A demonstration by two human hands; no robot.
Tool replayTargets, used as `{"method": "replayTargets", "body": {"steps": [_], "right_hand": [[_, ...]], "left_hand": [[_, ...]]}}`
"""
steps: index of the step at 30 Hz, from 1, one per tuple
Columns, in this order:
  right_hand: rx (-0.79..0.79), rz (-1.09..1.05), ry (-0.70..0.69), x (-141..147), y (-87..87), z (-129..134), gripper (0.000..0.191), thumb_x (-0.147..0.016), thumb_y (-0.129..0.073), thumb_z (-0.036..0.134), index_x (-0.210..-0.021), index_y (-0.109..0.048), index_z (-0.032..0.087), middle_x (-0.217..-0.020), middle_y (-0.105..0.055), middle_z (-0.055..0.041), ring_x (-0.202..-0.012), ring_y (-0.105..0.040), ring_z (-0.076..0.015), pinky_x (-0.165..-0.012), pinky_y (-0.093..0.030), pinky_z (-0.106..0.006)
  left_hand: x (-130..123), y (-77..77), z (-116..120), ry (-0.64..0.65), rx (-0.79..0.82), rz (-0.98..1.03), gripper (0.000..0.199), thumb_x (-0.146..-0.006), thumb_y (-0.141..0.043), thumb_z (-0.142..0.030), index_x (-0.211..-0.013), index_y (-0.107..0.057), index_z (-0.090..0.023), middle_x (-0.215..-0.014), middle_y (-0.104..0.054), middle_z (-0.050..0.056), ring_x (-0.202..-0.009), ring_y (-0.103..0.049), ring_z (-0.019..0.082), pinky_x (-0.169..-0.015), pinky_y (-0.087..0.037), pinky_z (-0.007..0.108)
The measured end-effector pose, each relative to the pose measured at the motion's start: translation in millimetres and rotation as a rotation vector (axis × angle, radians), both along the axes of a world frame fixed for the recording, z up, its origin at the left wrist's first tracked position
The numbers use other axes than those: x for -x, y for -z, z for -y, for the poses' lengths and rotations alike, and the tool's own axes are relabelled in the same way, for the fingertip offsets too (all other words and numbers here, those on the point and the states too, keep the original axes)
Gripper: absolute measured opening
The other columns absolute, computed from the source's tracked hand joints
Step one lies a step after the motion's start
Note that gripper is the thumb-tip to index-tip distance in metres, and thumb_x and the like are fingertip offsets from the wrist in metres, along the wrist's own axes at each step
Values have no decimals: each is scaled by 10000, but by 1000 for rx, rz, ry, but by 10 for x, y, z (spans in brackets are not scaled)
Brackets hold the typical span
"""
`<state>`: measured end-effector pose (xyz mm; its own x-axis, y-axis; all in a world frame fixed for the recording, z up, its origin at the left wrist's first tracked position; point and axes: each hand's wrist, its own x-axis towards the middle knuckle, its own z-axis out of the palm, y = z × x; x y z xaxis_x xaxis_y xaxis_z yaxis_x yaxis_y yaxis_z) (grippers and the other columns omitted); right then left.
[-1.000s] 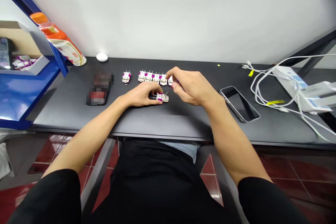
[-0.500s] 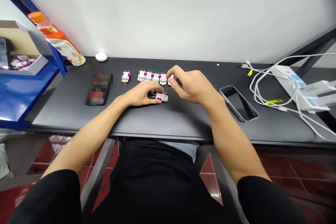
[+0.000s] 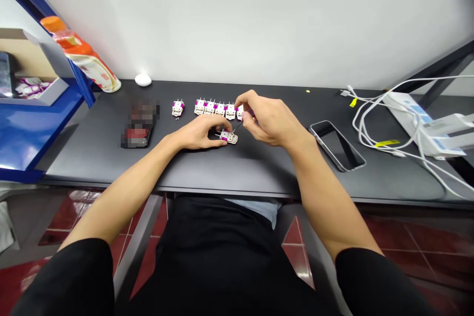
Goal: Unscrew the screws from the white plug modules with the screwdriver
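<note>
My left hand (image 3: pixel 205 132) lies on the black desk, its thumb and fingers closed around a small white and purple plug part (image 3: pixel 228 137) with thin metal pins. The part rests on the desktop, partly hidden by the fingers. Above it on the right, my right hand (image 3: pixel 264 116) pinches a thin dark metal tool (image 3: pixel 238 127) whose tip points down at the part's right end. The tool's handle is hidden in the fingers, so its kind does not show. Behind both hands stands a row of several similar plug parts (image 3: pixel 220 109), and one more plug part (image 3: pixel 177 107) sits apart to the left.
A phone (image 3: pixel 337 145) lies right of my right forearm, with white cables (image 3: pixel 365 118) and a white box (image 3: pixel 418 126) beyond. At left are a dark, partly blurred object (image 3: pixel 138 131), a white egg-shaped item (image 3: pixel 142 80), an orange bottle (image 3: pixel 83 54) and an open carton (image 3: pixel 44 94).
The plug part under my left hand has tilted slightly, its right end a little nearer me. My right hand and the thin tool have shifted very slightly. All else stays put.
</note>
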<state>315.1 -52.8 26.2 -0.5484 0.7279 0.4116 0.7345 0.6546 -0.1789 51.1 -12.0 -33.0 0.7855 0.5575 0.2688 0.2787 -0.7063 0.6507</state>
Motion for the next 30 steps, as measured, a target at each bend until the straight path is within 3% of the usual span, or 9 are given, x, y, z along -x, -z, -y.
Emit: {"method": "replayTargets", "body": {"steps": [13,18,30], "right_hand": [[0,17,21,1,17,-14,310,-1082,-438,274,-1330,-616,219,-930,-786,-63,-710,-627,-235,-670,-394,-351],[-40,-13,16,-13,15,-18,299,-1081,-440,266,-1310,-626,218,-941,-788,-61,-715,-638,-227,-689,-410,-347],[30,31,-25,32,19,-1,308,-1070,-452,251,-1311,-641,221,-882,-770,-34,-662,-586,-210,-678,-376,-329]], "left_hand": [[3,-9,-16,41,-3,-18,243,-1034,-782,-388,-1193,-826,-210,-1197,-832,85,-1026,-736,224,-953,-575,348],[7,7,-25,14,-12,-27,259,-1025,-782,-394,-1204,-827,-213,-1188,-824,90,-1026,-731,235,-932,-582,358],[-5,35,-25,-50,-17,-38,278,-974,-817,-368,-1198,-780,-209,-1105,-801,70,-942,-689,216,-867,-558,332]]}}
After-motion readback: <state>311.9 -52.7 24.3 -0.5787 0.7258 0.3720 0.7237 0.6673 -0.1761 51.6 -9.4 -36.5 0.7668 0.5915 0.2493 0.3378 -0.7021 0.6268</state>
